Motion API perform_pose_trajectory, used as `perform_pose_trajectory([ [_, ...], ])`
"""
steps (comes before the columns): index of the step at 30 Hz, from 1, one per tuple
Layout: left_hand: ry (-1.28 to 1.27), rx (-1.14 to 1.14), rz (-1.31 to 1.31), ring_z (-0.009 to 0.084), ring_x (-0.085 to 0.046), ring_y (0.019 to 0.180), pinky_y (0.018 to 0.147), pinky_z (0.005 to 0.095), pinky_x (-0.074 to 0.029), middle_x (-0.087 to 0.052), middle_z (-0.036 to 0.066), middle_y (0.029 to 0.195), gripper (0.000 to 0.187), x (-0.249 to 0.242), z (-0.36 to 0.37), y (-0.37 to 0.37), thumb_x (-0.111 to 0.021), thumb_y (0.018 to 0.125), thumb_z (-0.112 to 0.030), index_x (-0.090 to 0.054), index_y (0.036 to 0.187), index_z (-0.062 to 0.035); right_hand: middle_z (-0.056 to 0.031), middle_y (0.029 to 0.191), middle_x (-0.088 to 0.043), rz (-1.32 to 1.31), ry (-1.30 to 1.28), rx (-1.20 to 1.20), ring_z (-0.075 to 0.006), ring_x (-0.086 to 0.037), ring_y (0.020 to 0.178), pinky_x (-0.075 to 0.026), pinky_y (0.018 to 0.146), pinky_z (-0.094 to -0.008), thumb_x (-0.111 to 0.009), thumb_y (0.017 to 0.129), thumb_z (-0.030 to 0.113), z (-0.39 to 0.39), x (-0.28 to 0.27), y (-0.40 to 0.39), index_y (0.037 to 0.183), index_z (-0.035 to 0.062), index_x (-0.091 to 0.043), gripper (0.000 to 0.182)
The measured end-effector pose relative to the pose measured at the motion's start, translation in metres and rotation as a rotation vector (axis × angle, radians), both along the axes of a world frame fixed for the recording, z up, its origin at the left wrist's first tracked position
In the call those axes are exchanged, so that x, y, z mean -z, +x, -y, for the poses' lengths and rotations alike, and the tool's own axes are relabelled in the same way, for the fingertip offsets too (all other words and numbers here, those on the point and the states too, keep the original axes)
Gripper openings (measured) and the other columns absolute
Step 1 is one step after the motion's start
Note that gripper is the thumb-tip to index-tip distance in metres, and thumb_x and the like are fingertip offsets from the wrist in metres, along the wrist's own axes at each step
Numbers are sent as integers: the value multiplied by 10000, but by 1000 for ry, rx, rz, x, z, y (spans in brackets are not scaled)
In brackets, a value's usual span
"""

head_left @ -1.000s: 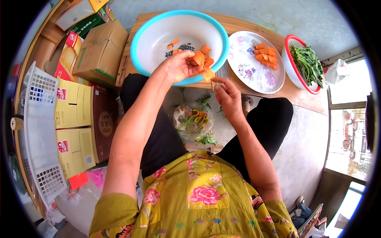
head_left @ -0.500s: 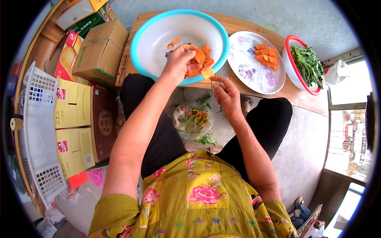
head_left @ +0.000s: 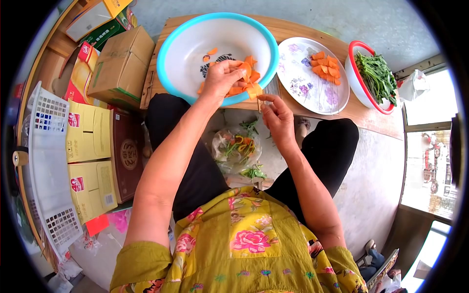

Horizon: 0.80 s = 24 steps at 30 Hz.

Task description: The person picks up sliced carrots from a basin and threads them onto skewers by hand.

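My left hand is over the near right part of a white basin with a turquoise rim, its fingers closed on an orange slice. Several more orange slices lie in the basin around and under it. Just right of the basin's near rim, my right hand pinches a thin stick. An orange slice sits at the stick's upper end. To the right, a flowered plate holds a cluster of orange slices on thin sticks.
A red-rimmed bowl of leafy greens stands at the wooden table's right end. A clear bag of scraps lies on the floor between my knees. Cardboard boxes and a white basket are at the left. Part of a person shows at lower right.
My left hand has tilted slightly, and its fingers have shifted over the slice. The view has shifted a little. My right hand remains at the stick.
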<state>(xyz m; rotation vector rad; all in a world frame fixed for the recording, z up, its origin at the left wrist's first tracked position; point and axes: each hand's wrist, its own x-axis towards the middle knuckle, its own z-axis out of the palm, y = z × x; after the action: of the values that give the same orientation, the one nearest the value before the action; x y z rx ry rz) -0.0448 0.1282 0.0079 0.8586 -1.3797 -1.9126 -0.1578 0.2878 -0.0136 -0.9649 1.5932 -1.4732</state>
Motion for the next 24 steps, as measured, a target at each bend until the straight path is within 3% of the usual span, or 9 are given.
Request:
perform_pose_trajectory([
  [3, 7, -5, 20, 139, -631, 835, 719, 266, -556, -630, 101, 991, 274, 2, 0, 1, -607, 874, -76, -565, 1113, 51, 60, 570, -419, 144, 1, -34, -39, -382, 520, -337, 486, -223, -551, 884, 50, 0, 1, -2, 1097, 75, -608, 221],
  [6, -41, -31, 70, 151, -645, 815, 693, 274, -558, -621, 101, 1039, 329, 13, 2, 1, -629, 850, -117, -566, 1140, 25, -54, 560, -416, -471, 23, 112, -121, -451, 528, -421, 519, -318, -533, 857, 38, -1, -2, 4, 1112, 90, -603, 270],
  [10, -51, -31, 123, 162, -653, 835, 663, 255, -573, -632, 103, 994, 290, 29, 15, 5, -608, 859, -84, -571, 1125, 26, 63, 591, -400, 128, -49, 27, -52, -380, 550, -325, 481, -235, -488, 873, 47, 1, 17, 3, 1052, 68, -620, 224],
  [15, -18, 8, 125, 142, -632, 800, 672, 246, -548, -612, 81, 995, 315, 22, 12, 3, -601, 872, -87, -542, 1150, 50, -88, 582, -507, -544, -114, 196, -162, -486, 525, -423, 529, -321, -534, 820, 69, -2, 11, -1, 1039, 69, -615, 234],
  [17, -12, 4, 122, 138, -626, 799, 685, 249, -542, -609, 75, 988, 319, 19, 11, 3, -597, 877, -85, -535, 1158, 53, -155, 630, -559, -88, 11, 11, -298, -564, 568, -447, 562, -391, -536, 817, 78, -3, 5, -5, 1035, 101, -619, 235],
  [19, -8, 28, 118, 137, -619, 817, 700, 253, -540, -606, 69, 973, 321, 18, 9, 3, -586, 883, -77, -525, 1172, 48, -126, 606, -562, -98, -20, 30, -270, -562, 542, -435, 533, -378, -545, 817, 83, -2, 7, -3, 1025, 89, -618, 221],
  [21, -5, 23, 128, 139, -618, 819, 700, 252, -539, -605, 73, 981, 321, 20, 9, 1, -586, 885, -80, -524, 1173, 46, -88, 575, -537, -517, -134, 180, -216, -545, 515, -427, 521, -353, -539, 812, 80, -4, 8, 0, 1021, 69, -612, 222],
  [23, -7, 26, 110, 140, -619, 817, 701, 254, -539, -605, 74, 988, 322, 19, 8, 2, -588, 886, -85, -524, 1173, 46, -113, 576, -538, -429, -90, 164, -269, -545, 526, -439, 545, -374, -529, 803, 74, -2, 11, 0, 1018, 82, -613, 231],
  [24, -8, 28, 113, 140, -619, 817, 701, 254, -539, -605, 74, 988, 322, 19, 7, 3, -588, 886, -85, -524, 1173, 46, -121, 596, -556, -80, -62, 54, -284, -557, 545, -448, 560, -382, -529, 806, 75, 2, 14, -3, 1022, 87, -613, 232],
])
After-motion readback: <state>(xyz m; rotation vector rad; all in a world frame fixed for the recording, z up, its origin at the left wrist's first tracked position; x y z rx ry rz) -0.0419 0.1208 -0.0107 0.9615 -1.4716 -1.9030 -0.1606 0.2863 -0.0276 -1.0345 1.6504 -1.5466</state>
